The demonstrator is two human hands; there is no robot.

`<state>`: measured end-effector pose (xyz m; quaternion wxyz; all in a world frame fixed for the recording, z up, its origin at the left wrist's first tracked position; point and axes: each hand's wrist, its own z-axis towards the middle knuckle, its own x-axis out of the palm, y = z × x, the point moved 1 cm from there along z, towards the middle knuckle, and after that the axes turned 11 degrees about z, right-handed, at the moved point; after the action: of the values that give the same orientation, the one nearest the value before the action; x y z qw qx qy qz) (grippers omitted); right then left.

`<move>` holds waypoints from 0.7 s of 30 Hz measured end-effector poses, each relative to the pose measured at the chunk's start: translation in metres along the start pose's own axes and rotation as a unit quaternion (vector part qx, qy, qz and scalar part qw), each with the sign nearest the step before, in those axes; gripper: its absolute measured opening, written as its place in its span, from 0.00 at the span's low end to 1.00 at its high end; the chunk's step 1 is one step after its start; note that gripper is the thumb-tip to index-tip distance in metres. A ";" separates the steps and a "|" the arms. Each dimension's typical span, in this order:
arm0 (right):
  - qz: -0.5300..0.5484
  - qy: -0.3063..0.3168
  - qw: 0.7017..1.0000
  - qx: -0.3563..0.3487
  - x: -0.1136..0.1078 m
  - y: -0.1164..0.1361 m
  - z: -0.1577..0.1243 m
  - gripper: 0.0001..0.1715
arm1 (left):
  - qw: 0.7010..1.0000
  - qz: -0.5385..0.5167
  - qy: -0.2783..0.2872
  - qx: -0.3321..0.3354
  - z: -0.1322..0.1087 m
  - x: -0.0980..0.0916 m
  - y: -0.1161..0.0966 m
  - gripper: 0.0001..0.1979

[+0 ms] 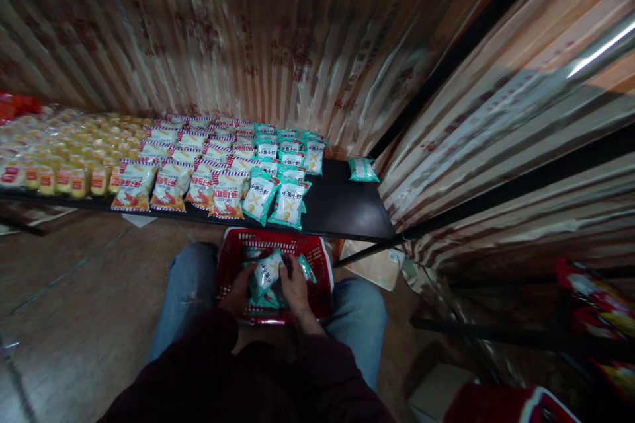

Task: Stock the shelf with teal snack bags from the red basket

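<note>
A red plastic basket stands between my knees with several teal snack bags inside. Over it, a teal and white snack bag is held up between my two hands. My left hand grips its left side, the fingers partly hidden. Closed at the bag's right edge is my right hand; a small dark shape by its thumb cannot be made out. Another teal bag lies by the basket's right wall. Ahead, upright teal snack bags stand in rows on a black shelf.
White and orange snack bags and yellow packs fill the shelf leftward. One teal bag lies at its right end. A black metal frame bar slants on the right. Another red basket sits at lower right.
</note>
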<state>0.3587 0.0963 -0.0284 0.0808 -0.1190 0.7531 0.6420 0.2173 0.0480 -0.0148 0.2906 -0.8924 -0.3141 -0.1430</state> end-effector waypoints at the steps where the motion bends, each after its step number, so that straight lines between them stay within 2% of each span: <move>1: 0.048 0.001 0.998 0.039 -0.005 0.001 0.003 0.28 | 1.000 0.007 0.001 -0.011 0.001 0.003 -0.002 0.19; 4: 0.191 0.014 0.971 0.141 -0.013 0.001 0.008 0.33 | 0.999 0.037 0.004 -0.021 0.000 0.006 -0.009 0.17; 6: 0.232 0.013 0.957 0.175 -0.016 -0.001 0.007 0.34 | 0.998 0.056 0.011 -0.015 -0.003 0.006 -0.015 0.16; 11: 0.285 -0.019 0.936 0.203 -0.018 -0.003 -0.002 0.31 | 0.995 0.094 0.029 0.008 -0.007 0.005 -0.027 0.16; 16: 0.334 -0.061 0.915 0.217 -0.017 0.004 -0.014 0.31 | 0.993 0.102 0.023 0.058 -0.004 0.002 -0.028 0.14; 21: 0.425 -0.046 0.873 0.236 -0.020 0.020 -0.025 0.30 | 0.990 0.093 0.016 0.106 -0.007 0.007 -0.023 0.14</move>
<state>0.3734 0.0760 0.0005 -0.1391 0.2649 0.8554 0.4228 0.2070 0.0616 0.0036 0.4007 -0.8796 -0.2383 -0.0950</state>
